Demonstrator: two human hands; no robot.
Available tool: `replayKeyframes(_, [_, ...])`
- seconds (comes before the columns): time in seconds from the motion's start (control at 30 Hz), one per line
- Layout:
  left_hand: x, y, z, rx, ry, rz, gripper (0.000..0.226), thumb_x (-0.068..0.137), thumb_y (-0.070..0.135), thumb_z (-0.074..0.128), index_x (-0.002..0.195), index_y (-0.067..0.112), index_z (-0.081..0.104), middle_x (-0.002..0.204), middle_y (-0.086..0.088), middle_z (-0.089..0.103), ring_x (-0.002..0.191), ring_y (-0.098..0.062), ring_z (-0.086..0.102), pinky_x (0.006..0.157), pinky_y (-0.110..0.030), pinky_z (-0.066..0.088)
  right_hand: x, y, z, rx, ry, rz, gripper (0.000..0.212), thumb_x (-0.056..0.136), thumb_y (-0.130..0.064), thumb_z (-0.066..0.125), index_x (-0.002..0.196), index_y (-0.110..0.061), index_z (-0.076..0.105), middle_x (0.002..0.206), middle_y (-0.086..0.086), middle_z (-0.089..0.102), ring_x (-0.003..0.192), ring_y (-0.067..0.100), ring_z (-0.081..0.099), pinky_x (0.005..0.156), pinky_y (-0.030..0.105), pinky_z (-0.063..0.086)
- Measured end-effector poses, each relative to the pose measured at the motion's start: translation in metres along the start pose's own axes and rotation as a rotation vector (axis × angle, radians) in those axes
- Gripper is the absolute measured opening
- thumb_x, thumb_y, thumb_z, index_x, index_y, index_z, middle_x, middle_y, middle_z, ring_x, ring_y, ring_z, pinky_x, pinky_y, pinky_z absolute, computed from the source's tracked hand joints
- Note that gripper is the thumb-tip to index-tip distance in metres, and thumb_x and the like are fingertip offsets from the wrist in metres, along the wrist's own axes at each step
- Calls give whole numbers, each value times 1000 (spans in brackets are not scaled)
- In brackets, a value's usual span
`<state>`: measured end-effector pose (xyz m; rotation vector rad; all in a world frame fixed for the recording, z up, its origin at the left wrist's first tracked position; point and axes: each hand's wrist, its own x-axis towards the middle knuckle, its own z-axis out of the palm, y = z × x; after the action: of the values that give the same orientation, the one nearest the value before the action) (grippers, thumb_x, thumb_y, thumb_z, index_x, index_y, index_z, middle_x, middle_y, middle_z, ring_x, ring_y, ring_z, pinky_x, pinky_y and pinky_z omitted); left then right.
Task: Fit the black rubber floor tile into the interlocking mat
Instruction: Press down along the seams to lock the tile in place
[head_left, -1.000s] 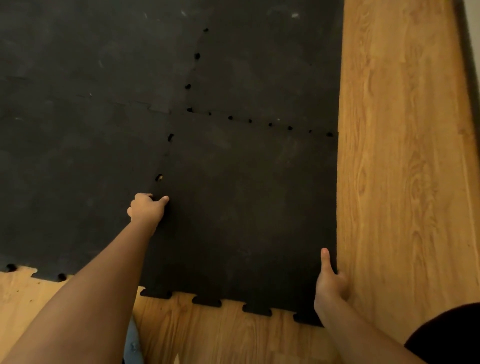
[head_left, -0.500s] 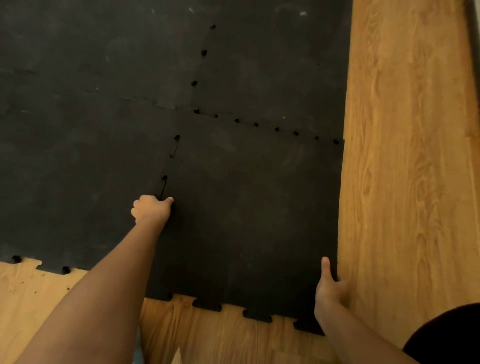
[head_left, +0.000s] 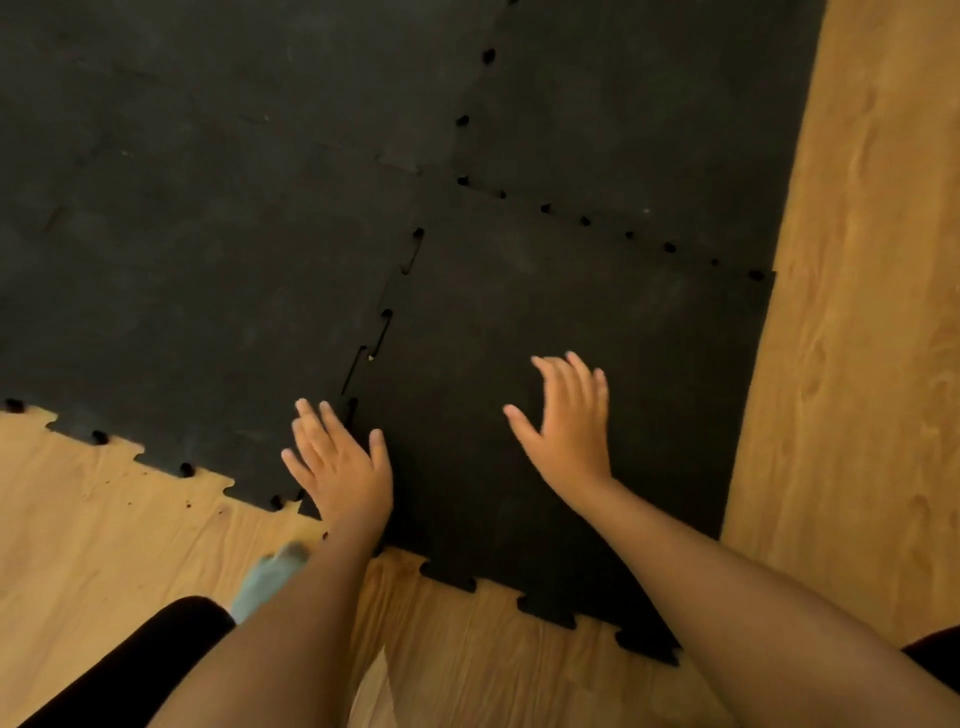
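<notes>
Mat (head_left: 208, 234) of black interlocking pieces covers the far and left part of the view, lying on a wood floor (head_left: 857, 364) that shows bare on the right and along the near edge. Tile (head_left: 597, 312) sits at the mat's near-right corner: far edge meets the mat along a row of small dark holes, right edge straight and flush with the mat's right side, near edge has free puzzle tabs over bare floor. Left seam (head_left: 382, 332) not fully closed, narrow gaps visible between the tabs from mid-seam toward the near end. Left hand (head_left: 337, 467) open, fingers spread, flat over the near end of that seam, straddling tile and mat; looks in contact but can't confirm pressure. Right hand (head_left: 571, 426) open, fingers spread, over the middle of the tile, motion-blurred, can't tell if touching. Neither hand grips anything. A foot in a light sock (head_left: 267, 577) on the floor just near the left wrist, dark trouser leg (head_left: 130, 670) at near-left.
</notes>
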<state>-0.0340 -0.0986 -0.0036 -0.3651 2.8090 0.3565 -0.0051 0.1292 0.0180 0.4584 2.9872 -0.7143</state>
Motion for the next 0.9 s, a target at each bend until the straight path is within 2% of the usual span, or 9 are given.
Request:
replayKeyframes(0.13, [-43,-14,23,-45,-6,55,73,96,48,25,152,8,2,162,-12,-6,148,-23,-11,118,-47,-9,42,-51,32,-167,-258,-369,85,91,-59,50,155,-15,15,163,9,15,151,26,0,120,54,0])
replayKeyframes(0.23, [-67,-17,43,-85,-22,-20,74,93,51,20,151,11,-1,162,-11,-2,147,-19,-14,118,-53,-3,58,-76,60,-312,-316,-620,91,91,-66,41,156,-16,2,165,10,2,150,27,-8,118,57,-5])
replayKeyframes(0.3, [-69,-20,52,-61,-33,-36,74,93,52,20,150,13,-5,161,-9,-2,147,-20,-13,117,-56,0,62,-84,76,-381,-333,-703,89,91,-68,36,156,-19,-1,165,10,-2,150,28,-9,117,60,-5])
replayKeyframes(0.43, [-62,-25,57,6,-23,7,74,93,54,23,150,13,-2,161,-9,5,148,-28,-6,115,-60,3,72,-85,91,-423,-353,-725,89,90,-73,29,156,-23,-2,165,9,-5,150,28,-10,115,65,-2])
replayKeyframes(0.5, [-52,-25,56,10,-6,6,72,93,54,22,150,14,2,161,-8,4,148,-26,-4,115,-60,3,81,-86,92,-447,-369,-742,89,89,-76,25,156,-24,-2,165,9,-5,150,28,-10,114,66,-3])
replayKeyframes(0.63, [-37,-18,50,-9,-14,-102,71,93,56,13,150,15,1,159,-1,-6,147,-19,-10,116,-56,-6,93,-87,95,-478,-369,-780,91,87,-79,21,157,-24,3,165,8,0,150,28,-7,113,67,0])
replayKeyframes(0.8, [-39,-16,45,-4,-61,-88,73,91,57,9,151,17,-6,161,-1,-11,146,-16,-18,116,-52,-13,93,-87,96,-465,-378,-780,90,87,-79,23,157,-25,4,165,7,1,151,28,-6,113,66,-1])
replayKeyframes(0.9, [-33,-7,31,-67,-39,-75,74,93,52,17,152,9,10,163,-9,4,148,-20,-10,116,-49,-14,96,-90,93,-473,-433,-768,91,87,-78,25,157,-25,0,165,7,-4,150,27,-9,114,65,-4])
